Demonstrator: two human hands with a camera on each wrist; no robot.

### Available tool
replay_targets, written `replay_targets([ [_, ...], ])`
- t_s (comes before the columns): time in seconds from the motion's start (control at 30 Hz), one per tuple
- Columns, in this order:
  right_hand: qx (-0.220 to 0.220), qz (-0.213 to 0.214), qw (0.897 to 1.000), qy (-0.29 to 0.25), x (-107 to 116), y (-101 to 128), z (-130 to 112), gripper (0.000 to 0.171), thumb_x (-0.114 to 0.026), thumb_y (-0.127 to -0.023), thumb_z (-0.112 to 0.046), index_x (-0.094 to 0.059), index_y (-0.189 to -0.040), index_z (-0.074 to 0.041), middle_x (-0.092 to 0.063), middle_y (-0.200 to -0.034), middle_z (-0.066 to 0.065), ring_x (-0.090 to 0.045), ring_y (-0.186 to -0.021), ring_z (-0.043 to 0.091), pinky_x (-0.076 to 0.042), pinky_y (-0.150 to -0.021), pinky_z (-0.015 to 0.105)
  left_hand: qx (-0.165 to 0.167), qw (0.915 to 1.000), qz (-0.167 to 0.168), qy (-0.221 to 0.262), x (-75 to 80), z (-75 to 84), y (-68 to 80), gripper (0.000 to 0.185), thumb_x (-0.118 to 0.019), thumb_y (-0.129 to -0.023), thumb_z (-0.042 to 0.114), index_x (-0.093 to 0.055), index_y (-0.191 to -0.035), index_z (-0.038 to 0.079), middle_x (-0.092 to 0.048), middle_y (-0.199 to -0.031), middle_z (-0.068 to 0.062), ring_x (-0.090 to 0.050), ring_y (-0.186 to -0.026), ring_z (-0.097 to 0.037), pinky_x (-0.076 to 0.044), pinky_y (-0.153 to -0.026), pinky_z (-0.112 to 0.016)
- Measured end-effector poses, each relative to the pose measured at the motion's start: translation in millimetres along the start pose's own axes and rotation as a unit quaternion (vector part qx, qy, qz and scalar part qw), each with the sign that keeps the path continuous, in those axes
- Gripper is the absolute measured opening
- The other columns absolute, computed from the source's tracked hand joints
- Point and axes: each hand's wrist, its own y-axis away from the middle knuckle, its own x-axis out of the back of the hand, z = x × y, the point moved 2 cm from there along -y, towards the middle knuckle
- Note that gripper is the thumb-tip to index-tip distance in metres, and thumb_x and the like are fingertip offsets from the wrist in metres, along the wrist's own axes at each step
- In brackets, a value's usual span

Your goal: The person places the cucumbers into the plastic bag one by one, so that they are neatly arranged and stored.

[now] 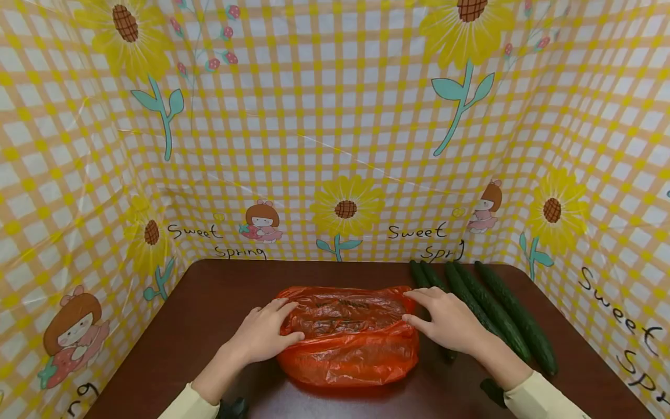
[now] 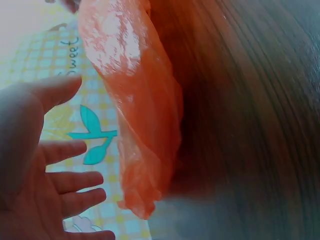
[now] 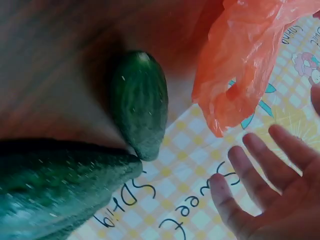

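Note:
An orange plastic bag (image 1: pixel 348 334) lies flat on the dark brown table (image 1: pixel 209 302) in front of me. My left hand (image 1: pixel 264 334) rests on the bag's left edge with fingers spread and straight. My right hand (image 1: pixel 445 317) rests open on the bag's right edge. Several dark green cucumbers (image 1: pixel 497 317) lie side by side just right of my right hand. In the left wrist view the bag (image 2: pixel 135 105) hangs beside my open left hand (image 2: pixel 45 190). In the right wrist view the bag (image 3: pixel 240 65) and the cucumber ends (image 3: pixel 140 105) sit near my open right hand (image 3: pixel 260 195).
A yellow checked cloth with sunflowers and "Sweet Spring" lettering (image 1: pixel 335 145) walls the table at the back and both sides. Bare table surface shows to the left of the bag and behind it.

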Motion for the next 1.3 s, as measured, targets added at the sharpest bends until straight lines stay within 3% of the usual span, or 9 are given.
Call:
replay_targets([
  [0.13,-0.036,0.023,0.998,-0.044,3,3,3,0.048,-0.067,-0.096,-0.042,-0.066,-0.132,-0.010,-0.067,-0.127,0.011,-0.066,-0.110,0.033,-0.055,-0.081,0.052,0.017,0.9994,0.026,-0.012,-0.1,-5.5,-6.2,0.068,-0.069,-0.091,0.051,-0.054,-0.146,0.015,-0.049,-0.150,-0.018,-0.049,-0.137,-0.037,-0.038,-0.107,-0.063],
  [0.3,-0.093,0.049,0.989,-0.108,2,8,7,0.037,-0.068,-0.097,-0.033,-0.068,-0.127,-0.010,-0.070,-0.109,0.002,-0.064,-0.088,0.020,-0.050,-0.067,0.034,0.046,0.9987,0.022,0.001,-1.9,-14.9,-12.0,0.070,-0.071,-0.090,0.049,-0.052,-0.148,0.014,-0.039,-0.156,-0.022,-0.041,-0.142,-0.041,-0.036,-0.105,-0.070],
  [0.43,-0.137,0.070,0.975,-0.158,1,13,11,0.035,-0.068,-0.098,-0.030,-0.068,-0.126,-0.009,-0.069,-0.098,0.000,-0.058,-0.075,0.013,-0.044,-0.060,0.027,0.064,0.9978,0.010,0.012,-4.2,-22.8,-16.5,0.072,-0.071,-0.089,0.050,-0.050,-0.149,0.016,-0.034,-0.158,-0.023,-0.038,-0.142,-0.043,-0.033,-0.105,-0.073],
  [0.6,-0.199,0.062,0.960,-0.188,-5,21,19,0.038,-0.065,-0.099,-0.033,-0.065,-0.129,-0.008,-0.067,-0.093,0.003,-0.056,-0.069,0.011,-0.042,-0.059,0.028,0.069,0.9970,-0.026,0.021,-10.3,-31.3,-18.9,0.068,-0.071,-0.089,0.050,-0.051,-0.147,0.022,-0.037,-0.154,-0.025,-0.040,-0.139,-0.044,-0.032,-0.104,-0.074],
  [0.77,-0.274,0.027,0.931,-0.239,-15,32,27,0.051,-0.063,-0.099,-0.038,-0.059,-0.136,-0.003,-0.066,-0.090,0.009,-0.054,-0.065,0.017,-0.040,-0.058,0.030,0.054,0.9964,-0.061,0.023,-19.0,-35.7,-16.8,0.062,-0.069,-0.091,0.049,-0.053,-0.147,0.027,-0.035,-0.156,-0.026,-0.034,-0.144,-0.045,-0.027,-0.106,-0.077],
  [0.9,-0.331,0.005,0.900,-0.285,-20,39,33,0.060,-0.063,-0.099,-0.041,-0.053,-0.142,-0.001,-0.061,-0.079,0.007,-0.054,-0.060,0.019,-0.040,-0.053,0.033,0.050,0.9966,-0.065,0.013,-22.2,-36.5,-15.9,0.059,-0.069,-0.093,0.045,-0.053,-0.147,0.029,-0.034,-0.158,-0.024,-0.030,-0.146,-0.044,-0.023,-0.107,-0.078],
  [1.0,-0.359,-0.001,0.883,-0.303,-22,41,36,0.062,-0.063,-0.098,-0.041,-0.051,-0.144,-0.001,-0.055,-0.069,0.002,-0.048,-0.053,0.017,-0.040,-0.050,0.033,0.048,0.9967,-0.065,0.004,-23.6,-36.0,-16.2,0.058,-0.068,-0.094,0.044,-0.054,-0.148,0.029,-0.034,-0.158,-0.023,-0.029,-0.147,-0.044,-0.023,-0.107,-0.079],
  [1.3,-0.392,-0.009,0.850,-0.351,-25,45,42,0.066,-0.063,-0.098,-0.035,-0.044,-0.147,0.005,-0.043,-0.054,-0.006,-0.038,-0.046,0.011,-0.035,-0.047,0.031,0.044,0.9969,-0.064,-0.016,-30.0,-37.6,-19.5,0.061,-0.065,-0.093,0.054,-0.054,-0.147,0.031,-0.035,-0.158,-0.023,-0.032,-0.145,-0.043,-0.027,-0.105,-0.077],
])
